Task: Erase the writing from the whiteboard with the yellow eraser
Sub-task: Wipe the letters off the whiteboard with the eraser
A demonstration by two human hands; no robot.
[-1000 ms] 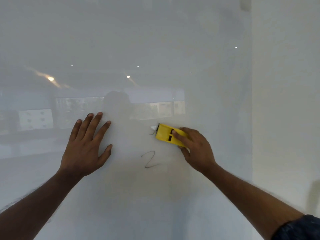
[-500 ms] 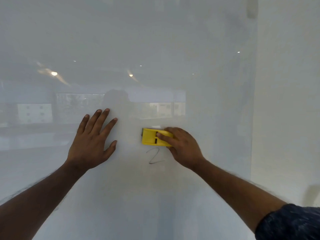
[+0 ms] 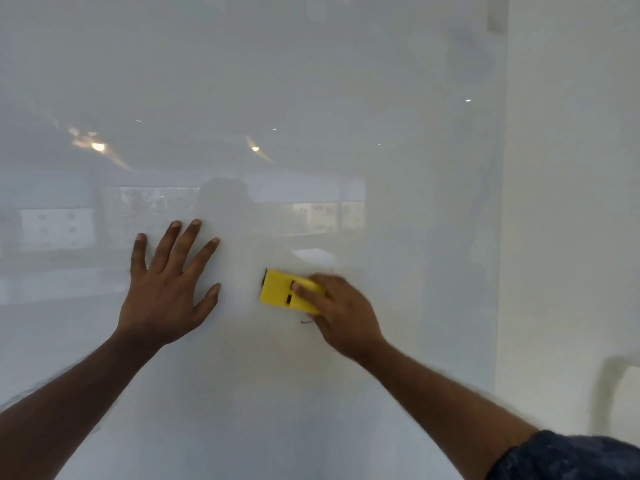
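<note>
Whiteboard [image 3: 311,81]: glossy white, filling nearly the whole view, and it's throwing back ceiling lights and a row of windows as soft reflections.

Left hand [image 3: 166,292]: flat on the board, palm down, all 5 digits spread wide and gripping nothing; it sits left of the eraser, apart from it.

Right hand [image 3: 343,317]: here's the action, wrapped over the right end of the yellow eraser, pressing it against the board, edges blurred.

Fingers [image 3: 306,287]: those of the right hand are curled closed on the eraser, 1 fingertip laid across its top face.

Yellow eraser [image 3: 282,292]: lying roughly level on the board, left end free, right end under the hand, 2 small dark slots showing on its face.

Writing [image 3: 306,320]: only a thin dark stroke peeks out just below the eraser, beside the right hand; what it spells, cannot tell.

Sleeve [image 3: 571,455]: dark blue fabric on the right arm, at the lower right corner.

Wall [image 3: 571,202]: plain pale surface to the right of the board's edge.
</note>
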